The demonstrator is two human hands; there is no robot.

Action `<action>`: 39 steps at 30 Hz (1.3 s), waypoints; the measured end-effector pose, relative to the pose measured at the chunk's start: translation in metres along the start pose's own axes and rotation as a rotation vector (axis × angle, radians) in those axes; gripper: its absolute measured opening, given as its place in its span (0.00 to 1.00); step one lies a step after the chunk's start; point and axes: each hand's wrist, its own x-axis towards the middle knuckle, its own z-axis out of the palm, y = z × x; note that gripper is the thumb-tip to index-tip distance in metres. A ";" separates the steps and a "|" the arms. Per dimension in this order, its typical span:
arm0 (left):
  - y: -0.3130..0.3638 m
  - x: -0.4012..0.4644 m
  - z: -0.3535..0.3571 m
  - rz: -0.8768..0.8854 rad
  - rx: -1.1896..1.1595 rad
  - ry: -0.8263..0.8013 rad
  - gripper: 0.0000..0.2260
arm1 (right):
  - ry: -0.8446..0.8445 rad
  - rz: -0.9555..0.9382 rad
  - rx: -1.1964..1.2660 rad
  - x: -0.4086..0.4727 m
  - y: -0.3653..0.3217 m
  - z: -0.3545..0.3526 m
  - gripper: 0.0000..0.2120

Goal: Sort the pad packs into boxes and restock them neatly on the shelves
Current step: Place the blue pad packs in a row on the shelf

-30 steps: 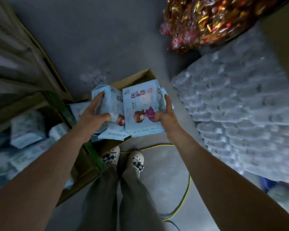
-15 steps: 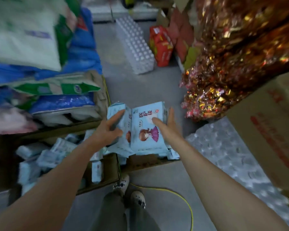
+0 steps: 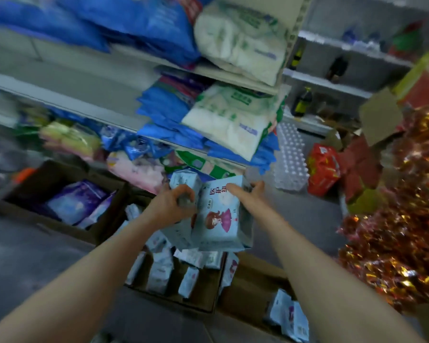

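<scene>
Light-blue pad packs (image 3: 221, 216) held above open box (image 3: 203, 300).

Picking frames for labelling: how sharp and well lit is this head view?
Head view: dim overall; the shelves at left are smeared by motion blur; the held pad packs stay fairly readable; wide-angle bending shows at the edges; the foil-wrapped goods glint.

Take the red carton (image 3: 323, 169) on the floor as your marker. Just to its left you have a shrink-wrapped block of white-capped bottles (image 3: 291, 159), touching or nearly so. To its right and nearer you, a heap of gold and red foil-wrapped sweets (image 3: 401, 243) fills the edge of your view. Above the carton, a brown cardboard flap (image 3: 379, 115) hangs at an angle. Far behind it, a dark bottle with a yellow label (image 3: 303, 101) stands on a low ledge.
</scene>
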 end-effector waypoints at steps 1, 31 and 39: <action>-0.015 -0.005 -0.017 -0.008 0.023 0.030 0.12 | -0.019 -0.014 -0.033 0.003 -0.014 0.022 0.37; -0.470 -0.063 -0.519 -0.599 -0.098 0.736 0.07 | -0.739 -0.090 -0.225 0.040 -0.398 0.671 0.21; -0.536 -0.029 -0.637 -0.597 -0.080 0.799 0.08 | -0.693 -0.233 -0.183 0.070 -0.511 0.791 0.33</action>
